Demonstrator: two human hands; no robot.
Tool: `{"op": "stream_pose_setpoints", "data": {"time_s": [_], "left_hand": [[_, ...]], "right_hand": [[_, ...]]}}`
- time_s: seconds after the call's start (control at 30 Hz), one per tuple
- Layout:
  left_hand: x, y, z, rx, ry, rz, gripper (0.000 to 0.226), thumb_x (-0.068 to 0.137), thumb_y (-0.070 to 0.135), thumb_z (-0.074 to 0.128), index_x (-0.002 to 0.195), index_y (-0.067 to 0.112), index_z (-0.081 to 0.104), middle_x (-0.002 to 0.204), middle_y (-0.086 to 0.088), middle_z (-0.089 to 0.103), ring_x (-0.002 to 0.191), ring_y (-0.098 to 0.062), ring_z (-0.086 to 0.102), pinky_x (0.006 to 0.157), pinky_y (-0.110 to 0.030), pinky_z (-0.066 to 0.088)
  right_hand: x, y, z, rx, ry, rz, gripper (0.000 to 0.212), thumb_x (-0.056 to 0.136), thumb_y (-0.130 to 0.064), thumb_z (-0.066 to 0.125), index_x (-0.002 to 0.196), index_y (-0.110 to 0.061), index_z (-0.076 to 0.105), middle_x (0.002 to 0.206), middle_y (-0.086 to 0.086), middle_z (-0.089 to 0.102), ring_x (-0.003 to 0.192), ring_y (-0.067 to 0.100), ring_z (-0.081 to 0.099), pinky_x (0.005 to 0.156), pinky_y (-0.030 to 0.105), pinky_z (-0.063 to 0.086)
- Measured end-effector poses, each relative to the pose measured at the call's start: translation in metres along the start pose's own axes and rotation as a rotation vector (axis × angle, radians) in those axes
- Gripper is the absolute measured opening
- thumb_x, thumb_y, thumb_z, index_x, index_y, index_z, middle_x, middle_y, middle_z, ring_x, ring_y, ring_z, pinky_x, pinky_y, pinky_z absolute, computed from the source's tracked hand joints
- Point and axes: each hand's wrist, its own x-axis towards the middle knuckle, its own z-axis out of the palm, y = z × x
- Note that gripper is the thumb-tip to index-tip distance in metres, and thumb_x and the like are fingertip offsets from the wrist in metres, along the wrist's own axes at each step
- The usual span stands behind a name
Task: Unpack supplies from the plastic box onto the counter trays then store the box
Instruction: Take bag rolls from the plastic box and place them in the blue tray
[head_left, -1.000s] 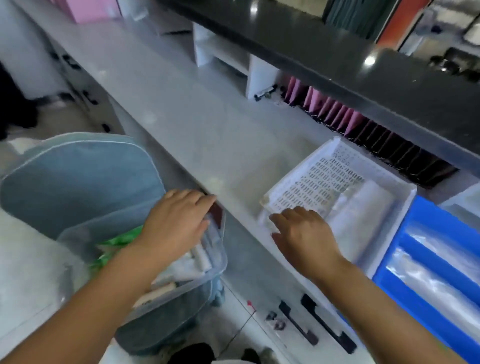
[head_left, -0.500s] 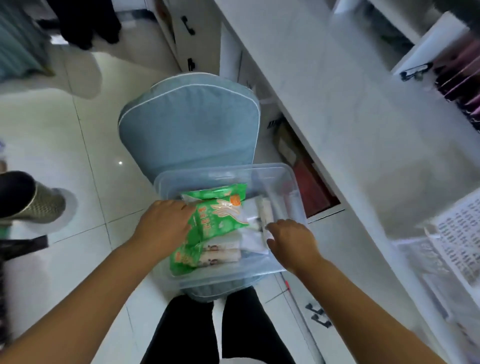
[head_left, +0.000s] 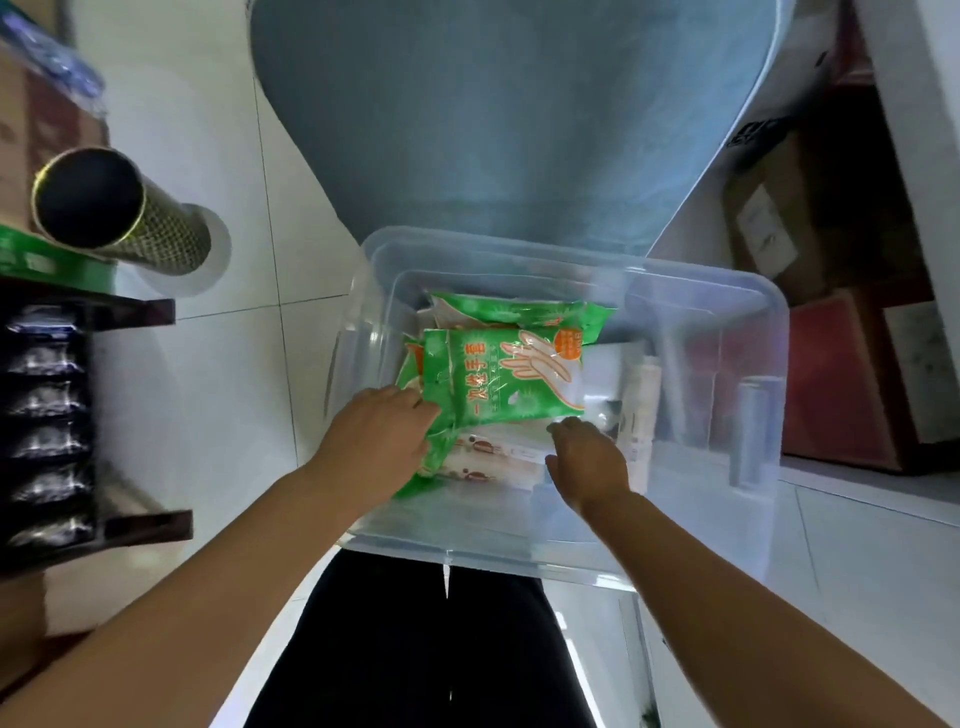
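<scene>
Chair: a big blue padded chair (head_left: 493, 130) fills the upper centre of the frame, and its near edge runs behind the box.
Plastic box: the clear plastic box (head_left: 571, 553) sits at centre frame, lid off. It lies just above the person's black trousers (head_left: 415, 649) and over the white tiled floor (head_left: 218, 405).
Box contents, left half: green glove packets are stacked up here. The top glove packet (head_left: 498, 374) faces the camera and carries a printed hand. A second green packet (head_left: 519, 310) peeks out behind it.
Box contents, underneath: white packs with red print (head_left: 493, 460) lie flat beneath the green ones.
Box contents, right half: white rolls (head_left: 641, 415) stand side by side against the right wall, blurred through the plastic.
Cardboard cartons: brown cartons (head_left: 774, 228) are tucked into the dark recess at the right edge, with a red box (head_left: 841, 379) below them.
Left hand: the left hand (head_left: 374, 441) is down in the box. Its fingers are curled round the left edge of the top glove packet, and the film crumples under them.
Right hand: the right hand (head_left: 589, 462) is in at the packet's lower right corner. The fingers bend downward and the tips are out of sight, so I cannot tell whether they hold anything.
Metal tube: a gold mesh-patterned tube (head_left: 119, 213) at upper left points its open end at the camera.
</scene>
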Motion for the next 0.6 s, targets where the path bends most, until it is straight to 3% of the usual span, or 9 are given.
{"op": "stream_pose_setpoints", "data": {"time_s": [0.2, 0.4, 0.6], "left_hand": [[0.017, 0.009, 0.027, -0.176, -0.007, -0.048, 0.038, 0.088, 0.023, 0.052, 0.125, 0.016, 0.055, 0.114, -0.008, 0.063, 0.104, -0.027, 0.057, 0.082, -0.035, 0.045], [0.028, 0.021, 0.039, -0.187, -0.054, -0.065, 0.031, 0.087, 0.024, 0.051, 0.117, 0.016, 0.057, 0.103, -0.007, 0.062, 0.098, -0.028, 0.057, 0.076, -0.036, 0.049], [0.039, 0.035, 0.043, -0.147, -0.129, -0.005, 0.036, 0.086, 0.019, 0.052, 0.121, 0.021, 0.057, 0.104, -0.005, 0.060, 0.098, -0.024, 0.054, 0.074, -0.032, 0.043]], "right_hand": [[0.027, 0.017, 0.039, 0.071, -0.108, 0.000, 0.054, 0.083, -0.030, 0.065, 0.128, -0.008, 0.045, 0.124, 0.012, 0.050, 0.109, 0.029, 0.052, 0.083, 0.038, 0.047], [0.037, 0.019, 0.040, 0.163, -0.115, 0.017, 0.050, 0.068, -0.033, 0.074, 0.109, -0.010, 0.057, 0.112, 0.009, 0.049, 0.102, 0.025, 0.048, 0.078, 0.034, 0.047], [0.010, 0.038, 0.009, 0.690, -0.210, 0.217, 0.038, 0.069, -0.040, 0.073, 0.096, -0.019, 0.057, 0.097, -0.002, 0.057, 0.081, 0.015, 0.054, 0.057, 0.022, 0.038]]}}
